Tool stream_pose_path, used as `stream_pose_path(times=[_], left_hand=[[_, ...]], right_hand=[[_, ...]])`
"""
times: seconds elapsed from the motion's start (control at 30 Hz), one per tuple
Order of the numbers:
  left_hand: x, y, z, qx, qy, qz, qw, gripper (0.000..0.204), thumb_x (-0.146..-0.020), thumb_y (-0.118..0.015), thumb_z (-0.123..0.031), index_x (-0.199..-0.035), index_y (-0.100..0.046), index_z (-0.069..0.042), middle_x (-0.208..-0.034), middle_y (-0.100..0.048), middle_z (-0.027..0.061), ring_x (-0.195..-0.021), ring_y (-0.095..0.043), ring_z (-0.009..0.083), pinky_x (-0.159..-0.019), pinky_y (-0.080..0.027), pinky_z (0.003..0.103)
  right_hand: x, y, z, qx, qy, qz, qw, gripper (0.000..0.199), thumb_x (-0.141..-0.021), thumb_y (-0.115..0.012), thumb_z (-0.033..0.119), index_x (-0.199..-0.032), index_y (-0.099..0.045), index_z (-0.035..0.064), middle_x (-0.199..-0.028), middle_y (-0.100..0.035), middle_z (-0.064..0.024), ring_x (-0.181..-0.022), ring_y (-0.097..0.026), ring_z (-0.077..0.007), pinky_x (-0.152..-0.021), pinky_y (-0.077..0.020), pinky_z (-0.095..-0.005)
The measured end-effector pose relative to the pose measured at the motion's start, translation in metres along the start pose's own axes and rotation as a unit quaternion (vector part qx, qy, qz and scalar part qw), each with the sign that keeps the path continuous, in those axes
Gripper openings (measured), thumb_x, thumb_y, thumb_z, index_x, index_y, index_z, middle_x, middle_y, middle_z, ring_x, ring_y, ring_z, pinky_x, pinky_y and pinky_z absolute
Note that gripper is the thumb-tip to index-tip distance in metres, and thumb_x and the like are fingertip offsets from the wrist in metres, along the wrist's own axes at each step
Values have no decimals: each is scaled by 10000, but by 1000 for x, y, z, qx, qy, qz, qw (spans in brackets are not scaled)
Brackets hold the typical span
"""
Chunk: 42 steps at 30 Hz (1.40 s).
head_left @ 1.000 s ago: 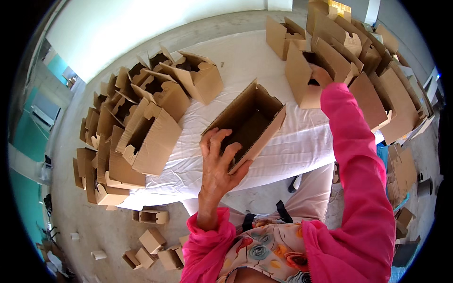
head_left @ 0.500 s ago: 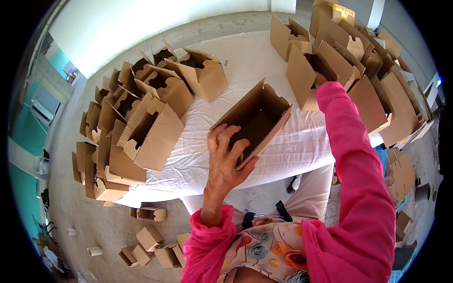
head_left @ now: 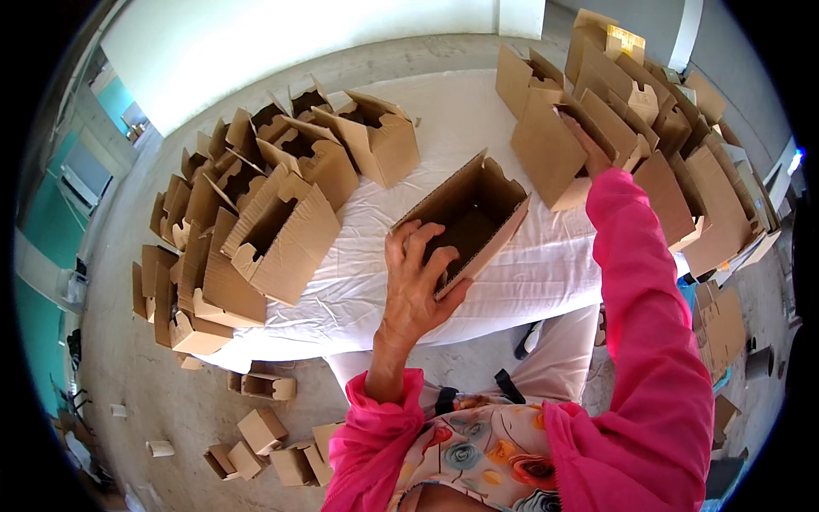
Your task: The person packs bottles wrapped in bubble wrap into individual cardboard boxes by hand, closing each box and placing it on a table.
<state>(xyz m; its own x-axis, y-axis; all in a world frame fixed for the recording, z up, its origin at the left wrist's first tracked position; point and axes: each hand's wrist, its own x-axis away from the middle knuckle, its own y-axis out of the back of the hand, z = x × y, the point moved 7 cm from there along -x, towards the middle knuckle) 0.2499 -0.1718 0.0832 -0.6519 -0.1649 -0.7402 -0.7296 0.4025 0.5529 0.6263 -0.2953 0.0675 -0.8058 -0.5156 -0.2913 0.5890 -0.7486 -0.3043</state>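
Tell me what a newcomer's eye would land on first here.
Probably the bright pink sleeves, at lower middle and right. Next, the open cardboard box near the centre, gripped by the left hand, while the right hand is at the mouth of another box. Crowded brown cartons flank the white cloth left and right.

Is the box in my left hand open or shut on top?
Open: the box shows its dark inside, and your left hand hooks over its rim.
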Motion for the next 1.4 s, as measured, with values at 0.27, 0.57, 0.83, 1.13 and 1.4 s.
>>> stream_pose_path(times=[0.27, 0.57, 0.83, 1.13, 1.4], left_hand=[[1, 5, 6, 9, 17, -2, 1000, 383, -614, -810, -137, -929, -601, -70, -1245, -463, 144, -1187, -378, 418, -984, -353, 503], [0, 2, 0, 15, -9, 13, 1000, 326, -632, -799, -127, -908, -636, -66, -1264, -453, 150, -1195, -371, 420, -988, -345, 500], [7, 15, -5, 17, -10, 37, 999, 229, -629, -812, -98, -758, -631, -42, -1243, -461, 169, -1192, -380, 438, -963, -376, 500], [14, 25, -5, 36, 29, 38, 998, 181, -647, -804, -72, -728, -647, -30, -1278, -442, 170, -1236, -355, 460, -986, -371, 501], [19, 28, -1, 76, 52, 15, 996, 194, -643, -811, -67, -715, -639, -16, -1342, -397, 182, -1286, -351, 440, -1043, -340, 489]], right_hand=[[-20, -14, 75, 299, 74, 42, 950, 400, -768, -745, 94, -1143, -621, 38, -977, -673, -64, -869, -636, -150, -784, -514, -280], [122, -159, 171, 213, 198, 142, 946, 411, -783, -773, 122, -1147, -613, 16, -1021, -665, -43, -919, -623, -124, -805, -508, -286], [153, -225, 72, 391, 116, 439, 801, 541, -738, -757, 136, -1202, -495, 44, -998, -645, -122, -910, -632, -252, -795, -490, -341], [146, -243, 32, 468, 32, 545, 695, 393, -764, -653, 100, -1111, -476, 51, -919, -634, -176, -857, -627, -333, -739, -473, -414], [162, -237, 42, 431, 97, 567, 695, 328, -779, -608, 79, -1081, -488, 36, -877, -637, -170, -808, -631, -349, -684, -473, -409]])
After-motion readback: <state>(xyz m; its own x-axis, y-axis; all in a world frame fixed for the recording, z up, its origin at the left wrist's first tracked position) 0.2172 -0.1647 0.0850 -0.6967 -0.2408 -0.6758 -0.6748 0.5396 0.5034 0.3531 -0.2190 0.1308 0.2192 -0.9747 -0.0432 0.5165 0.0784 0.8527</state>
